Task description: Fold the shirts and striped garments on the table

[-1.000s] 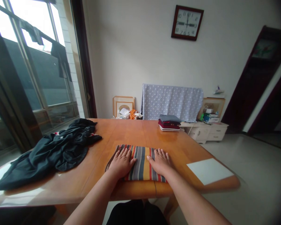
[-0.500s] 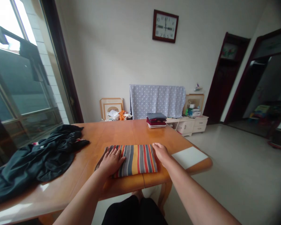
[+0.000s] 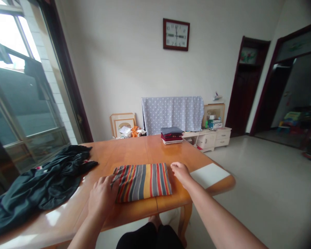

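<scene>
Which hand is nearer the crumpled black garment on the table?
Left. The left hand is just right of the black garment, at the edge of the folded striped cloth; the right hand is farther, past that cloth's other side.

striped cloth corner hidden, distant toys blurred

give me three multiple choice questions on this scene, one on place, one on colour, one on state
1. Of these, what is the right hand nearest to?
A) the wall clock
B) the striped cloth
C) the window

2. What colour is the crumpled garment on the table?
A) bright red
B) near-black
C) white

3. How does the striped cloth lie?
A) folded flat
B) bunched up
C) hanging off the table

1 B: its fingers lie just beside the cloth's far right corner.
2 B: its folds look dark throughout.
3 A: it forms a flat, straight-edged rectangle.
</scene>
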Tool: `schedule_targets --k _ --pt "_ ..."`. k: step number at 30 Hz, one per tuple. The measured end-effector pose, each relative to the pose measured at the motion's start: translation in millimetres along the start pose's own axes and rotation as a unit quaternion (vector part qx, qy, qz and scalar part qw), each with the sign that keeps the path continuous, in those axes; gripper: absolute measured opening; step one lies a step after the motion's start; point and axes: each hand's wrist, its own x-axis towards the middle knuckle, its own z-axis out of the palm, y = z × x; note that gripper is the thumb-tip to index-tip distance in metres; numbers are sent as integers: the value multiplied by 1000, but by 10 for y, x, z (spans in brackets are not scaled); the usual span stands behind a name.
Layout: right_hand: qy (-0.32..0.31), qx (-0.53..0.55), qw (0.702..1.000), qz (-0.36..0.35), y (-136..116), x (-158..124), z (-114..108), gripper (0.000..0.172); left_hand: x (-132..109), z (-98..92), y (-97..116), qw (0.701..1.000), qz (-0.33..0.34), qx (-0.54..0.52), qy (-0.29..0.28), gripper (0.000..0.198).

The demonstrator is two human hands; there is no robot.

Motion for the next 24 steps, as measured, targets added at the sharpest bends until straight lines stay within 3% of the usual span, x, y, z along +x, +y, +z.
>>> schedule_targets --k 3,5,11,16,24 --pt "-8 -13 1000 12 -84 53 41 25 -110 -20 9 999 8 -24 24 39" --pt "-16 -20 999 23 -139 75 69 21 -173 -39 141 997 50 -55 24 34" --pt "-32 -51 996 66 -254 90 107 16 -370 -82 923 964 197 -158 -85 23" --pt "-41 -85 989 116 -259 62 63 20 -414 2 1453 943 260 -160 -132 16" --pt "-69 -86 981 162 -266 -38 -102 21 -387 147 1728 933 299 -97 -174 18"
